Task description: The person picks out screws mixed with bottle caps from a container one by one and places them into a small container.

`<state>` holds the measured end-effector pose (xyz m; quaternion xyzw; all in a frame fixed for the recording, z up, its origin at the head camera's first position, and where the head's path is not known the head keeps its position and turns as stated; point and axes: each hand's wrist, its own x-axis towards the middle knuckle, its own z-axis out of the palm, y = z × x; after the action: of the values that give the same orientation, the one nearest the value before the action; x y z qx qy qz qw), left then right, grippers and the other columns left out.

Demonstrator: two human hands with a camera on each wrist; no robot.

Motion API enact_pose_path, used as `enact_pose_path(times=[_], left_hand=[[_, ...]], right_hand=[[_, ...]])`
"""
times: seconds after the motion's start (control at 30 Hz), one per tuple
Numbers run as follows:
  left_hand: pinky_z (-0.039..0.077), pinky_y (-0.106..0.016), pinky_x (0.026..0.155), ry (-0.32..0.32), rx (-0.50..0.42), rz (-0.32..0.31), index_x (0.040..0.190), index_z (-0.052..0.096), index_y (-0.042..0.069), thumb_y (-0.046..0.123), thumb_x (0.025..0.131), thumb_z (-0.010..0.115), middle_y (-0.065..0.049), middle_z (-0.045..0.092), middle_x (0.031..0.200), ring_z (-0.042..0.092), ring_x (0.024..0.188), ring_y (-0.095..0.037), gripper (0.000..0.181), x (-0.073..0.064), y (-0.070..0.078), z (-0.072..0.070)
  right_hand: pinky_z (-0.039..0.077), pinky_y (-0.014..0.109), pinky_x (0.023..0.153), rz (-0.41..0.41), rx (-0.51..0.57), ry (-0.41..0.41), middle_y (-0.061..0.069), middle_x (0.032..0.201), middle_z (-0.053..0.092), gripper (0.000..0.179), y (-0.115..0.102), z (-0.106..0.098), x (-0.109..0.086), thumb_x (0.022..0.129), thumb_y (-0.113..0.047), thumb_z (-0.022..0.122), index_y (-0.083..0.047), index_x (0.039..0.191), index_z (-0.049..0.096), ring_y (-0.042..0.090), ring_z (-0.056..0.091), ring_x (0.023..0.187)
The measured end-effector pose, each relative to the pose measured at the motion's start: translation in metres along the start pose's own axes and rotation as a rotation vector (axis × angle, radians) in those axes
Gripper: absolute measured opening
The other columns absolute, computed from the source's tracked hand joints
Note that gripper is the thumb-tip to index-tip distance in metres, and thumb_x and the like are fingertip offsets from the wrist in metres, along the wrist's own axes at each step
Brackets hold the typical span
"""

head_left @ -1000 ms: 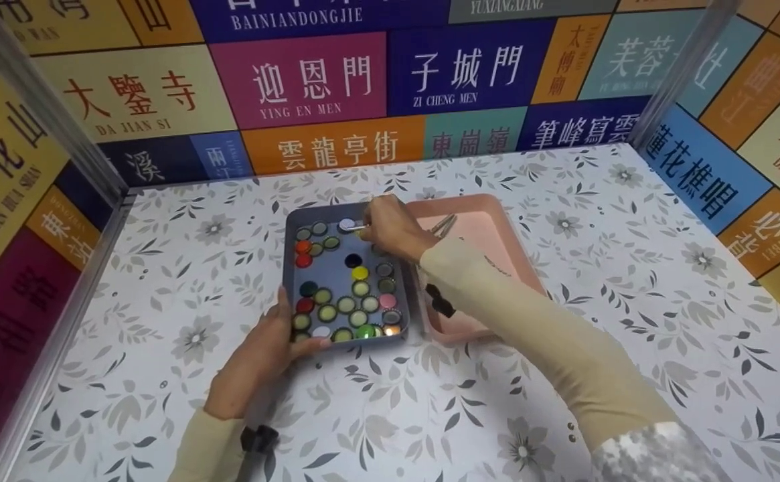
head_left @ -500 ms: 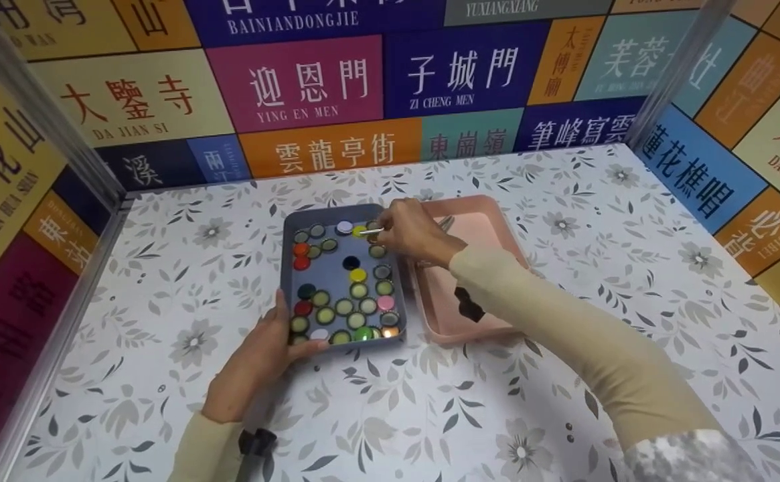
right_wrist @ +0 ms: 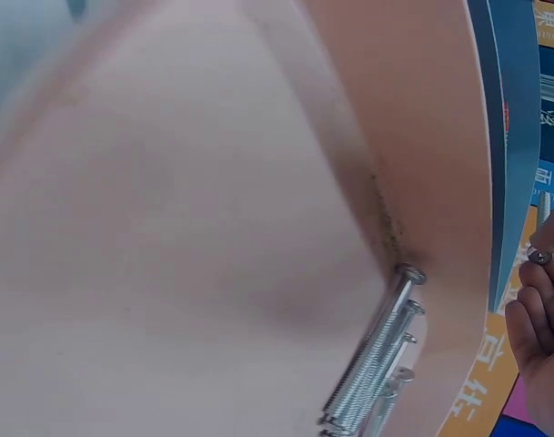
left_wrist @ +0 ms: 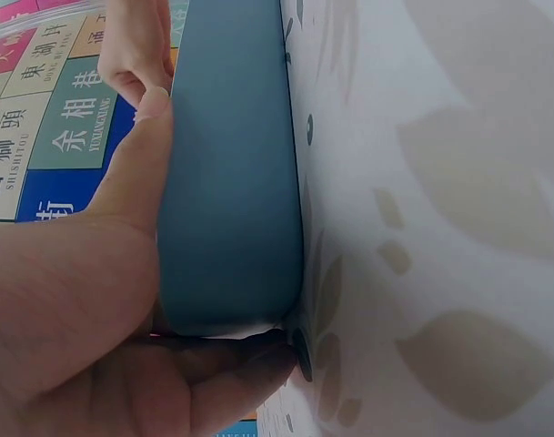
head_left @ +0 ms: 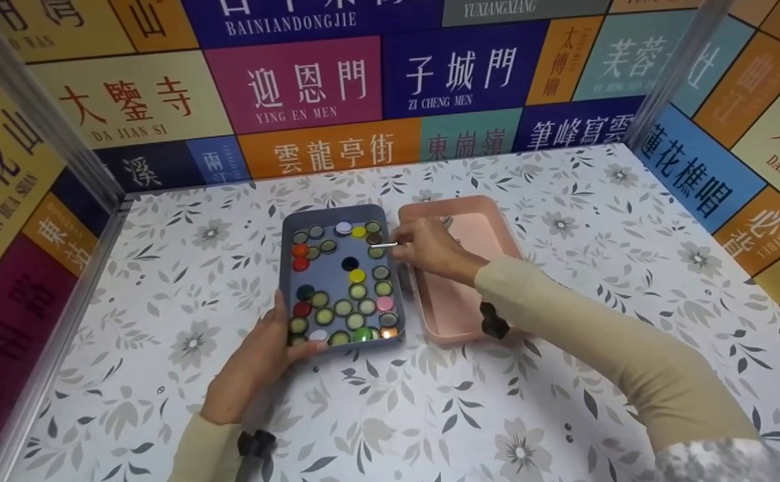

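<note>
My right hand [head_left: 433, 249] pinches a silver screw [head_left: 383, 245], held level across the right side of a blue-grey tray [head_left: 326, 274]. The screw's tip is over a brown bottle cap [head_left: 374, 238]; whether they touch I cannot tell. In the right wrist view that hand [right_wrist: 545, 314] shows at the edge, with the screw's head between its fingers. My left hand [head_left: 256, 358] holds the tray's near left corner, thumb on the near side and fingers along the left wall. Up close, the left wrist view shows the tray wall [left_wrist: 231, 182] between thumb and fingers. Several bottle caps, some upside down, lie in the tray.
A pink tray [head_left: 446, 321] stands just right of the blue-grey one, beneath the right forearm. Several long screws [right_wrist: 377, 355] lie along its wall. A floral cloth [head_left: 162, 301] covers the table, and panels with printed characters [head_left: 309, 87] rise behind and at both sides.
My right hand has moved right and nearer with the screw, from beside the white cap to the tray's right side. A yellow cap at the far end has come into view. The left hand stays put.
</note>
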<state>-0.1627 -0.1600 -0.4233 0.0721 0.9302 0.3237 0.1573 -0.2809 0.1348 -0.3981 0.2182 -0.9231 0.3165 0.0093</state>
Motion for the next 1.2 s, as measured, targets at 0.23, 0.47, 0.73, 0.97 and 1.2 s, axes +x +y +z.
enact_pose_path(times=[0.23, 0.47, 0.73, 0.97, 1.2], left_hand=[[0.027, -0.056, 0.121, -0.003, 0.018, -0.005, 0.156, -0.011, -0.007, 0.052, 0.087, 0.071, -0.034, 0.021, 0.160, 0.028, 0.148, -0.047, 0.123, 0.001, -0.001, 0.000], [0.024, -0.056, 0.123, -0.013, 0.005, -0.023, 0.156, -0.014, -0.004, 0.054, 0.085, 0.072, -0.033, 0.018, 0.162, 0.026, 0.150, -0.046, 0.125, 0.002, 0.001, 0.000], [0.023, -0.056, 0.123, -0.014, -0.017, 0.001, 0.156, -0.017, -0.003, 0.052, 0.085, 0.072, -0.032, 0.018, 0.162, 0.026, 0.150, -0.046, 0.126, 0.002, -0.001, 0.001], [0.022, -0.056, 0.123, -0.012, -0.014, -0.019, 0.156, -0.016, -0.003, 0.049, 0.086, 0.073, -0.031, 0.018, 0.163, 0.024, 0.151, -0.044, 0.125, 0.003, -0.002, 0.001], [0.025, -0.057, 0.122, -0.003, -0.020, 0.046, 0.155, -0.014, -0.009, 0.050, 0.085, 0.073, -0.034, 0.022, 0.159, 0.028, 0.148, -0.047, 0.126, 0.002, -0.003, 0.001]], right_hand=[[0.048, 0.034, 0.081, 0.031, 0.067, 0.016, 0.010, 0.091, 0.071, 0.025, 0.006, -0.006, -0.010, 0.082, -0.006, 0.062, -0.003, 0.099, 0.079, 0.017, 0.058, 0.080], [0.048, 0.026, 0.076, 0.074, 0.114, 0.017, 0.012, 0.090, 0.074, 0.019, 0.015, -0.010, -0.018, 0.083, -0.007, 0.071, -0.004, 0.101, 0.079, 0.017, 0.061, 0.082], [0.050, 0.029, 0.082, 0.073, 0.110, 0.015, 0.011, 0.092, 0.076, 0.015, 0.031, -0.012, -0.026, 0.084, -0.006, 0.075, -0.005, 0.099, 0.079, 0.017, 0.062, 0.085], [0.050, 0.024, 0.075, 0.049, 0.071, 0.012, 0.012, 0.091, 0.076, 0.013, 0.041, -0.014, -0.033, 0.085, -0.005, 0.075, -0.004, 0.097, 0.079, 0.015, 0.062, 0.081], [0.049, 0.022, 0.074, 0.054, 0.090, 0.007, 0.014, 0.094, 0.077, 0.015, 0.048, -0.017, -0.040, 0.085, -0.003, 0.074, -0.003, 0.099, 0.078, 0.014, 0.062, 0.081]])
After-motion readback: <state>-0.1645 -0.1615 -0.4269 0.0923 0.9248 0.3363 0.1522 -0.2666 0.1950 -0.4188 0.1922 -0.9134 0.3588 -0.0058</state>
